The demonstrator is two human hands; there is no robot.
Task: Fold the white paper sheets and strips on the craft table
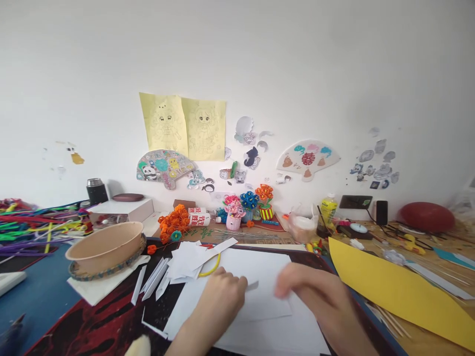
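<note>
My left hand (224,291) is closed in a fist over white paper sheets (270,267). A short greyish strip (253,286) shows at its right side; whether the fingers hold it is hidden. My right hand (313,287) hovers over the sheets' right part, bent at the wrist, its fingertips smeared by motion. Just beyond my left hand, a yellow ring-shaped handle (212,267) pokes out from under a pile of cut white paper pieces (187,259). Folded paper strips (156,277) lie left of that pile.
A beige bowl (107,244) stands at the left on white paper. Yellow card (393,291) and thin wooden sticks (389,316) lie at the right. Along the wall are orange craft flowers (174,222), small flower pots (233,217) and a yellow-green bottle (328,210).
</note>
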